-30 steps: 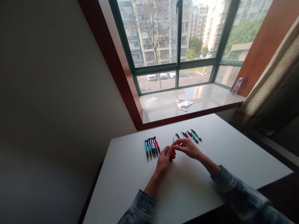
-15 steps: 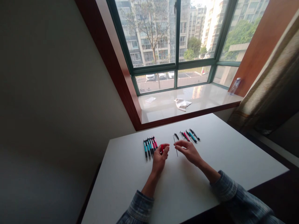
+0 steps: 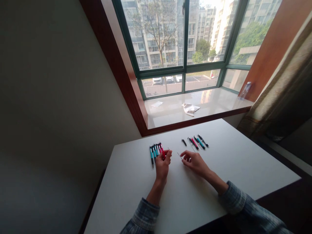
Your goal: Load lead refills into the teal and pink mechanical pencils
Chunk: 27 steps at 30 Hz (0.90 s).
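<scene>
A: What's moved since the last look?
B: The left hand (image 3: 162,164) has slid a little left, towards the row of pens, and the right hand (image 3: 195,163) has dropped slightly nearer the table's near edge. The thin metal refill (image 3: 179,154) no longer shows its full length; only a short tip pokes out just beside the right fingers.
A: And the fingers themselves?
B: The left ones curl closed around a red pen barrel (image 3: 166,152), with only a bit of red showing. The right ones are loosely curved and partly open. I can't tell whether they're gripping the refill or it's only next to them.
A: Where's all that on the table?
B: Both hands are over the white table (image 3: 195,201), left of its middle and nearer the far edge than the near one, a small gap apart. The left hand is just beside the lower end of a tight row of teal and pink pens (image 3: 156,154).
A: What's further out?
B: Towards the far edge, right of the hands, lie loose teal, pink and black pen parts (image 3: 196,142). Past the table, a white cloth (image 3: 190,109), a sheet of paper (image 3: 157,104) and a clear bottle (image 3: 245,90) sit on the window sill. Plaid sleeves (image 3: 146,216) cover both forearms near the table's near edge.
</scene>
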{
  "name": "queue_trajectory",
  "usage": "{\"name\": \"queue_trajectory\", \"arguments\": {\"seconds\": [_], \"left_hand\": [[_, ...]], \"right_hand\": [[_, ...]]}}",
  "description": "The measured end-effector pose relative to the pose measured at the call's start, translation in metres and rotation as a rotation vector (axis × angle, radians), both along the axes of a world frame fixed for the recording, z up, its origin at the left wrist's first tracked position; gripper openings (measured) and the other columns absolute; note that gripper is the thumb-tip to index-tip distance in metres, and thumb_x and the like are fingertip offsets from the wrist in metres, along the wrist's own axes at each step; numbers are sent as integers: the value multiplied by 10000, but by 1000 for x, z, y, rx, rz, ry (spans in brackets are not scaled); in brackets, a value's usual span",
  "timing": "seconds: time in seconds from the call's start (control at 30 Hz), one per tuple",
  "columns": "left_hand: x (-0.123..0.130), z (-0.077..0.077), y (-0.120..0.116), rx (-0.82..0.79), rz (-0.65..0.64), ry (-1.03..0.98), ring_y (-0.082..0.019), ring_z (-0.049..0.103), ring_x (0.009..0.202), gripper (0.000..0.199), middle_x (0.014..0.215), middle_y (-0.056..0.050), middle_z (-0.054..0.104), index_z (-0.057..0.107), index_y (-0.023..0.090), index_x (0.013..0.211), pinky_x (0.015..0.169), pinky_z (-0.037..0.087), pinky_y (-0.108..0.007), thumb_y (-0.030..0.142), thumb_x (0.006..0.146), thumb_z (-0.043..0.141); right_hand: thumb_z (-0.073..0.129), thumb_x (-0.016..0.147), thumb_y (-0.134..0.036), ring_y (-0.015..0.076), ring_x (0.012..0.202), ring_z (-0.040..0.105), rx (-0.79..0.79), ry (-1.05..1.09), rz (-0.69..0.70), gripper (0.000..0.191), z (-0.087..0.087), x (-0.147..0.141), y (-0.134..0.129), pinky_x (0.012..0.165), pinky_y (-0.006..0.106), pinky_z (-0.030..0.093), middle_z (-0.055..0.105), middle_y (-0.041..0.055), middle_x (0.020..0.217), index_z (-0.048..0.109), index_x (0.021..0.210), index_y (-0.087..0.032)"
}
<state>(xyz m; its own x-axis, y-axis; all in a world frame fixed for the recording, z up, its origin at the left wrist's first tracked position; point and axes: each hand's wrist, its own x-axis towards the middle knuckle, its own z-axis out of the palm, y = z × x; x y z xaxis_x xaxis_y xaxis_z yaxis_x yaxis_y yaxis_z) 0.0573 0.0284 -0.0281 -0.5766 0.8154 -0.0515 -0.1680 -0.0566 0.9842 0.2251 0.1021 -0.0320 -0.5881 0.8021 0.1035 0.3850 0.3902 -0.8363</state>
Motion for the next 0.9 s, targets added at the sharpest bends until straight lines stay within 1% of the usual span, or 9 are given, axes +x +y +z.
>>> {"name": "queue_trajectory", "arguments": {"seconds": [0.1, 0.17, 0.23, 0.33, 0.43, 0.53, 0.7, 0.9], "left_hand": [[0, -4, 0, -11, -6, 15, -83, 457, 572, 474, 747, -2, 622, 740, 151, 894, 547, 365, -229, 568, 697, 848], [2, -4, -1, -22, -31, 46, -95, 480, 596, 462, 743, -6, 623, 747, 152, 892, 564, 383, -234, 566, 709, 840], [3, -4, -3, -26, -53, 67, -102, 483, 608, 444, 735, -6, 617, 750, 156, 890, 568, 384, -236, 560, 724, 831], [5, -3, -4, -26, -81, 77, -106, 478, 620, 418, 747, -9, 614, 749, 162, 893, 570, 381, -236, 550, 751, 813], [6, -3, -4, -36, -105, 102, -109, 468, 621, 401, 737, -7, 600, 742, 160, 876, 569, 377, -235, 544, 772, 797], [6, -2, -4, -53, -121, 128, -116, 469, 622, 400, 727, -8, 594, 739, 156, 876, 568, 372, -238, 542, 782, 787], [7, -2, -4, -54, -138, 120, -122, 467, 629, 393, 715, -3, 585, 738, 157, 876, 572, 364, -240, 534, 776, 792], [8, 0, -4, -74, -157, 132, -122, 470, 633, 392, 708, -3, 589, 737, 149, 871, 583, 374, -241, 525, 775, 788]], "right_hand": [[644, 892, -274, 186, 700, 686, 82, -104, -44, 218, 1, 1, 10, 696, 307, 512, 754, 27, 815, 706, 1089, -207], [651, 900, -298, 195, 715, 689, 124, -155, -58, 188, 2, 4, 12, 695, 309, 501, 751, 36, 825, 701, 1055, -204], [652, 906, -299, 199, 717, 679, 169, -200, -66, 133, 0, 8, 8, 683, 306, 485, 736, 35, 809, 699, 989, -206], [642, 897, -220, 198, 735, 663, 224, -234, -51, 81, -4, 15, -3, 684, 298, 474, 717, 35, 820, 692, 959, -206], [604, 885, -117, 190, 754, 658, 248, -261, -30, 144, -6, 15, -6, 716, 289, 482, 716, 51, 875, 703, 952, -198], [591, 901, -110, 192, 765, 666, 267, -309, -34, 159, -6, 9, 5, 739, 290, 493, 724, 65, 913, 722, 944, -190], [594, 923, -134, 220, 862, 690, 312, -340, -50, 156, -7, -5, 28, 799, 295, 497, 743, 94, 945, 746, 921, -174], [605, 928, -145, 228, 868, 691, 320, -345, -79, 156, -10, -13, 36, 792, 298, 495, 748, 119, 964, 760, 938, -152]]}}
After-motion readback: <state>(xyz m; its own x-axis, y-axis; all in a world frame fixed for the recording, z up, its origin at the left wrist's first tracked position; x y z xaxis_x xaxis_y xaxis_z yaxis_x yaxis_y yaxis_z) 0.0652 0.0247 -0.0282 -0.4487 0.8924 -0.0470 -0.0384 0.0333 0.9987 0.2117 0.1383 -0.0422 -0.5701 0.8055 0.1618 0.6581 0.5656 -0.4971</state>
